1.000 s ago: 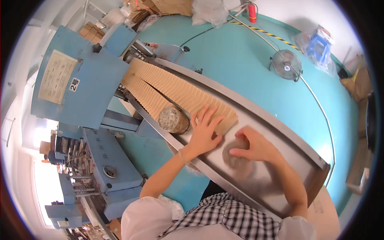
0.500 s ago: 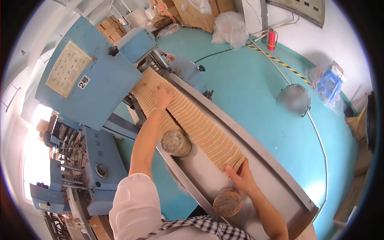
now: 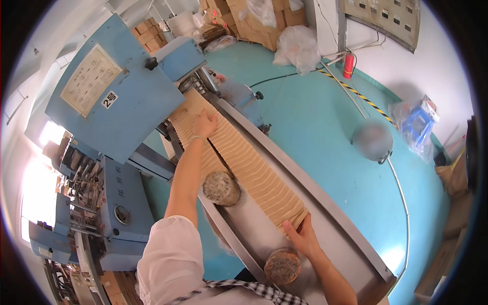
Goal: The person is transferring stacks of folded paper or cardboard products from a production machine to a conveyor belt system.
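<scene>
Two long rows of thin brown paper pieces, packed on edge, lie side by side in a metal trough. My left hand (image 3: 205, 125) rests on the far part of the rows, fingers laid over the paper near the machine's outlet. At the near end of the right row (image 3: 256, 175), my right hand (image 3: 302, 237) has its thumb on the end face and its fingers round the far side. A round, rough-topped block (image 3: 220, 188) stands against the near end of the shorter left row. Nearer me, another round brownish block (image 3: 282, 266) sits on the trough floor, apart from my right hand.
A blue machine (image 3: 114, 91) stands at the trough's far left, with another blue unit (image 3: 127, 203) below it. The trough's raised metal rim (image 3: 325, 195) runs along the right. Beyond are a round lidded bin (image 3: 372, 140), a fire extinguisher (image 3: 348, 66) and cardboard boxes (image 3: 259, 25).
My right hand and the near end of the right row have shifted slightly toward me, and that end now fans and leans. My left hand stays on the paper. The whole view has shifted a little.
</scene>
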Demonstrator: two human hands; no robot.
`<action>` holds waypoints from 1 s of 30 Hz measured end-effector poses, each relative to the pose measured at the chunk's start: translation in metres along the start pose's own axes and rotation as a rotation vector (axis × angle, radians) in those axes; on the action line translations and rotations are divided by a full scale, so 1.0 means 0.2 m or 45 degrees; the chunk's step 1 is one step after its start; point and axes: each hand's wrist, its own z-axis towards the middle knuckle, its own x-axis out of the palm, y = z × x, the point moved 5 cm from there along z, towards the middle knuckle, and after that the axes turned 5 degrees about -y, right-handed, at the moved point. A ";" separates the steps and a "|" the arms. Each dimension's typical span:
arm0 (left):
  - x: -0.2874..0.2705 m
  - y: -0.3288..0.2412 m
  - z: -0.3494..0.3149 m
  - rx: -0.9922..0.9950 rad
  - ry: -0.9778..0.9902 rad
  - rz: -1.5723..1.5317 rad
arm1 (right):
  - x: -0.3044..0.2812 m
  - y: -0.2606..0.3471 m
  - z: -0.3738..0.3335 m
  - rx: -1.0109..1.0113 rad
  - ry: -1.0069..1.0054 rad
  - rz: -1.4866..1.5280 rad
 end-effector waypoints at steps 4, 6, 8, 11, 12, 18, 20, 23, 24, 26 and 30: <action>-0.02 0.02 0.05 0.054 0.107 0.005 | 0.00 -0.02 0.00 0.041 -0.018 -0.083; 0.01 0.01 0.01 0.048 0.180 -0.044 | -0.01 -0.04 -0.01 0.015 -0.029 -0.100; 0.00 -0.03 -0.03 0.154 -0.093 0.102 | -0.02 -0.06 0.00 -0.019 -0.066 -0.084; -0.02 -0.06 -0.07 0.091 -0.112 0.109 | -0.02 -0.08 0.01 -0.096 -0.079 -0.106; -0.02 -0.05 -0.07 0.089 -0.115 0.106 | -0.01 -0.07 0.00 -0.099 -0.077 -0.110; 0.00 -0.07 -0.09 0.123 -0.009 0.070 | 0.00 -0.08 0.00 -0.072 -0.136 -0.061; -0.04 -0.15 -0.16 0.272 -0.228 0.390 | -0.02 -0.08 0.00 -0.055 -0.189 -0.102; -0.01 -0.11 -0.15 0.395 -0.154 0.397 | -0.04 -0.12 -0.04 -0.082 -0.267 -0.055; -0.03 -0.14 -0.18 0.388 -0.157 0.390 | -0.06 -0.13 -0.08 -0.085 -0.263 -0.064; 0.01 -0.23 -0.26 0.383 0.348 0.363 | -0.14 -0.15 -0.18 -0.033 -0.404 0.077; -0.02 -0.48 -0.56 0.601 0.079 0.322 | -0.35 0.02 -0.50 -0.052 -0.606 -0.098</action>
